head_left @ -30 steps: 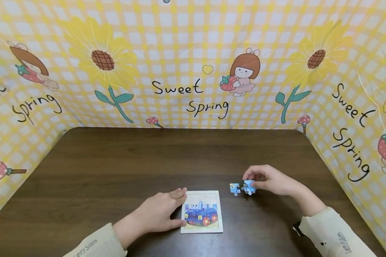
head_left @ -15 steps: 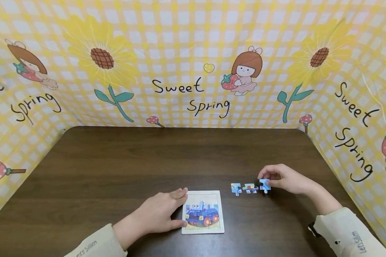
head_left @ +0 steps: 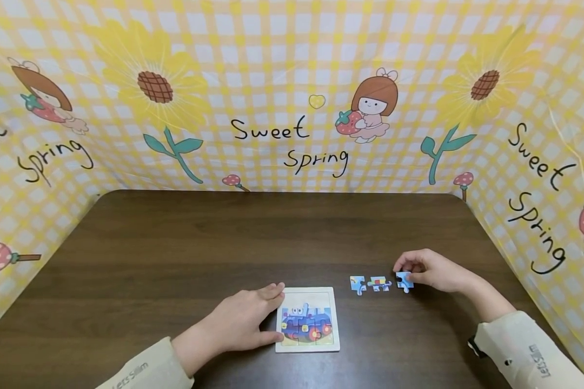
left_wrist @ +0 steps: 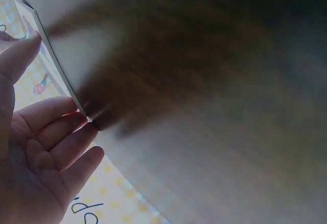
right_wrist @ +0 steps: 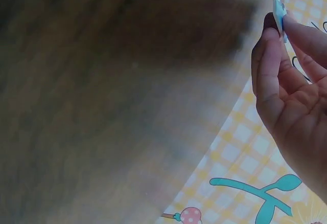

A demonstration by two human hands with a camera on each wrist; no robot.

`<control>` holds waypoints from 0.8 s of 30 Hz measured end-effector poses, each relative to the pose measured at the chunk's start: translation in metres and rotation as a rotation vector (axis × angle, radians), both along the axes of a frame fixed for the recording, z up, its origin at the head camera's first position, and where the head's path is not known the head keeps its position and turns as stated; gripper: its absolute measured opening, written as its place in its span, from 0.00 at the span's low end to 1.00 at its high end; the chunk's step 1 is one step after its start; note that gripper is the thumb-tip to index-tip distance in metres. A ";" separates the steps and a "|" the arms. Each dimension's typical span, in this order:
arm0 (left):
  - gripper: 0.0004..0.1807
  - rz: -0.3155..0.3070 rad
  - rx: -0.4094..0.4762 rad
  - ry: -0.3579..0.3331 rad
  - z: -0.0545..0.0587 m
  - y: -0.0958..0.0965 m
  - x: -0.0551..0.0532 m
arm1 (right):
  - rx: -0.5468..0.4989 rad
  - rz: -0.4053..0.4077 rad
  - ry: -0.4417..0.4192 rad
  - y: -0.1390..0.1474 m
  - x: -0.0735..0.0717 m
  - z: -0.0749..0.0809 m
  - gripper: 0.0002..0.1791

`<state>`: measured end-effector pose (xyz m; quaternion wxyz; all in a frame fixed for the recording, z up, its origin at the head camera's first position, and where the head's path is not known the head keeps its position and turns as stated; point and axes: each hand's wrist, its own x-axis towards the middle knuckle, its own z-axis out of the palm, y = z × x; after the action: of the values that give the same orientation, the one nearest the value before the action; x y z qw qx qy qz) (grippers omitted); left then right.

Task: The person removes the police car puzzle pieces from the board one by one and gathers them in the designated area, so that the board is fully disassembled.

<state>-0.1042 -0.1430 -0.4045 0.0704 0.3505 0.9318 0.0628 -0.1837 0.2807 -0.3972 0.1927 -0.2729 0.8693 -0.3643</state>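
My left hand [head_left: 243, 320] rests beside a square jigsaw puzzle tray [head_left: 336, 319], its thumb and fingertips touching the left border. In the left wrist view the fingers [left_wrist: 76, 143] are fairly straight along the tray's edge. Joined pieces showing a blue vehicle [head_left: 307, 327] fill the tray's lower part; the upper strip shows the pale base. To the right, my right hand [head_left: 435, 270] pinches a blue jigsaw piece [head_left: 405, 280] between thumb and fingers, at or just above the table. The right wrist view shows this piece [right_wrist: 278, 12] edge-on.
Two loose jigsaw pieces lie between the tray and my right hand: a blue one [head_left: 357, 283] and a multicoloured one [head_left: 379, 283]. The dark wooden table [head_left: 272, 237] is bordered by a yellow checked cloth [head_left: 272, 70] at the back and sides.
My right hand has moved right with the pinched piece, away from the multicoloured piece it overlapped, which now lies separate on the table. My left hand has stayed at the tray.
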 end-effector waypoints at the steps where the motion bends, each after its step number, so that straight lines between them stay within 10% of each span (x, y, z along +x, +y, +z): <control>1: 0.39 0.000 -0.001 0.001 0.000 0.000 0.000 | 0.009 -0.001 0.007 0.000 0.000 0.000 0.08; 24: 0.39 0.004 -0.006 0.010 0.001 0.003 0.000 | -0.006 -0.011 0.124 -0.042 -0.004 0.008 0.08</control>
<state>-0.1038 -0.1401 -0.4033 0.0666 0.3485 0.9331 0.0582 -0.1878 0.2391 -0.3893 0.1355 -0.2906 0.8800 -0.3504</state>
